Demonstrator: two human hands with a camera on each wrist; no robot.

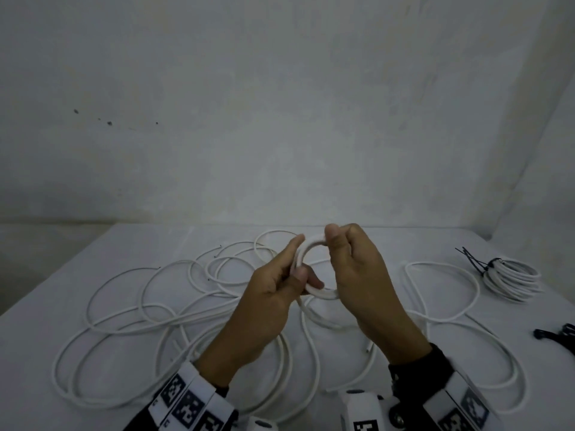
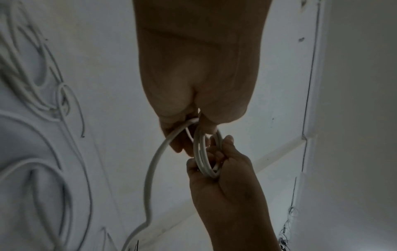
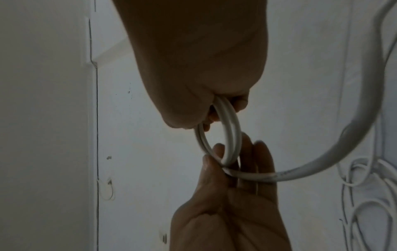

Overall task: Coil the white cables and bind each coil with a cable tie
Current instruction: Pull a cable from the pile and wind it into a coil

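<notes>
Both hands hold a small white cable coil (image 1: 312, 269) above the tabletop (image 1: 389, 244). The left hand (image 1: 267, 293) pinches its near-left side between thumb and fingers; the right hand (image 1: 357, 275) curls its fingers around the coil's far-right side. Loose white cables (image 1: 149, 309) sprawl below the fingers.

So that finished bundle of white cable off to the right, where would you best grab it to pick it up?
Probably across the bunched strands of the finished coil on the side away from the black cable tie. It lies flat on the table, so come from above and pinch through the open middle. The tie's tails jut out at the left, so approaching from the right seems easier.
</notes>
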